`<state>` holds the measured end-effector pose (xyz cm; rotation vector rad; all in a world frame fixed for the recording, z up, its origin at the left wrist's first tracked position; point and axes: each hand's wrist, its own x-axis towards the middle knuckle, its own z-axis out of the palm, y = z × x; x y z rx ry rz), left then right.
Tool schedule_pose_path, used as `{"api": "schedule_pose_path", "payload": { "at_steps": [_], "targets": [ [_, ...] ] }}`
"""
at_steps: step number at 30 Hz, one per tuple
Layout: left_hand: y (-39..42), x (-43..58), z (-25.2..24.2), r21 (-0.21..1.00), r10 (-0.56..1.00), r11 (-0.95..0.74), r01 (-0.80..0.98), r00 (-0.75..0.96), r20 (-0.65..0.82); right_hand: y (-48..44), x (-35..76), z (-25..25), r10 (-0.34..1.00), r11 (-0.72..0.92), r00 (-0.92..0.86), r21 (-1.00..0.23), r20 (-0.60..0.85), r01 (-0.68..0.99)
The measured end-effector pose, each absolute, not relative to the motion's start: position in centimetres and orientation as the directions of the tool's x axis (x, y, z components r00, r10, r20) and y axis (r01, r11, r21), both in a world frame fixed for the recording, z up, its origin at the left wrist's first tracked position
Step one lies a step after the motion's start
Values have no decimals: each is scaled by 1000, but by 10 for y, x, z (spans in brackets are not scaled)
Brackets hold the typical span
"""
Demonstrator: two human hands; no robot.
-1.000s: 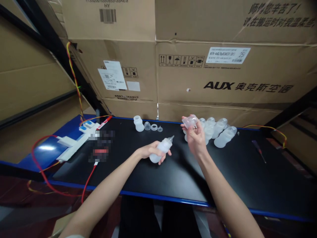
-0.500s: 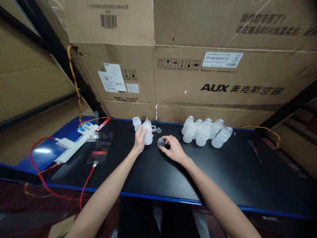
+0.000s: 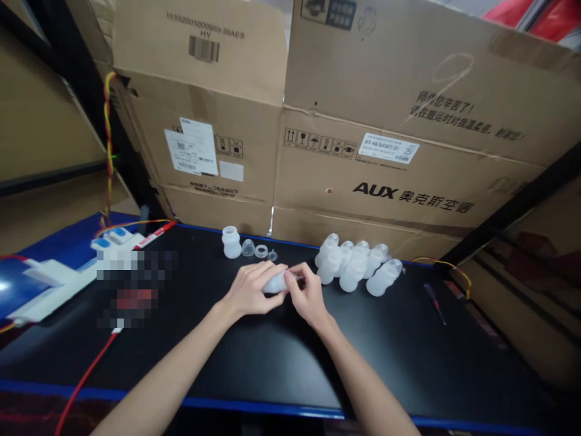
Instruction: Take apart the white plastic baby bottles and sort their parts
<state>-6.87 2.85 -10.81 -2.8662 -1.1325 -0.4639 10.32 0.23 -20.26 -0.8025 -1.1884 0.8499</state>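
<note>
My left hand (image 3: 254, 289) is wrapped round a frosted white baby bottle (image 3: 274, 283), tilted on its side above the table with its top end toward the right. My right hand (image 3: 307, 292) pinches at that top end, where a small pale tip shows between thumb and fingers. Most of the bottle's top is hidden by the fingers. Just behind the hands lie a clear dome cap (image 3: 248, 247), a white collar ring (image 3: 261, 251) and a clear nipple (image 3: 272, 255) in a row. An uncapped bottle (image 3: 231, 243) stands left of them.
Several capped baby bottles (image 3: 351, 266) stand grouped to the right. A screwdriver (image 3: 434, 303) lies farther right on the black table (image 3: 254, 369). At the left are a white power strip (image 3: 59, 284) and a red cable (image 3: 86, 375). A large cardboard box (image 3: 318, 169) walls the back.
The bottle in my left hand has gone from upright to lying sideways. My right hand has left the spot where it held a clear cap and closed on the bottle's top. The view has shifted.
</note>
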Motion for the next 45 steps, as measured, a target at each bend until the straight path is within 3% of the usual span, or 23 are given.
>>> {"api": "schedule_pose_path", "payload": {
  "at_steps": [5, 9, 13, 16, 20, 25, 32, 36, 40, 42, 45],
  "targets": [
    [26, -70, -103, 196, 689, -725, 661, 690, 221, -1, 109, -199, 836, 545, 131, -835, 533, -72],
    [25, -68, -99, 418, 744, -642, 643, 655, 135, -1, 112, -198, 829, 554, 129, -831, 544, -54],
    [31, -67, -98, 722, 798, -338, 604, 590, -121, -1, 116, -194, 861, 509, 84, -851, 502, -129],
    [38, -71, -97, 823, 717, -42, 567, 590, -370, -2, 120, -192, 865, 496, 34, -846, 500, -197],
    [46, -77, -96, 827, 560, 241, 508, 623, -547, -5, 124, -189, 799, 592, -23, -793, 601, -145],
    [51, -83, -100, 772, 374, 393, 500, 680, -631, -11, 127, -189, 711, 697, -76, -715, 699, -57],
    [60, -95, -113, 548, 84, 572, 611, 620, -780, -17, 127, -187, 581, 814, -84, -577, 810, 69],
    [60, -95, -114, 569, 97, 575, 588, 641, -761, -15, 131, -187, 593, 804, -90, -583, 800, 115],
    [57, -94, -108, 708, 281, 514, 484, 685, -672, -11, 134, -189, 667, 745, -127, -653, 734, 139],
    [55, -93, -109, 770, 367, 472, 429, 698, -615, -8, 133, -192, 664, 745, -102, -642, 741, 181],
    [56, -95, -114, 780, 356, 499, 378, 731, -582, -2, 132, -196, 589, 788, 1, -575, 808, 221]
  ]
}}
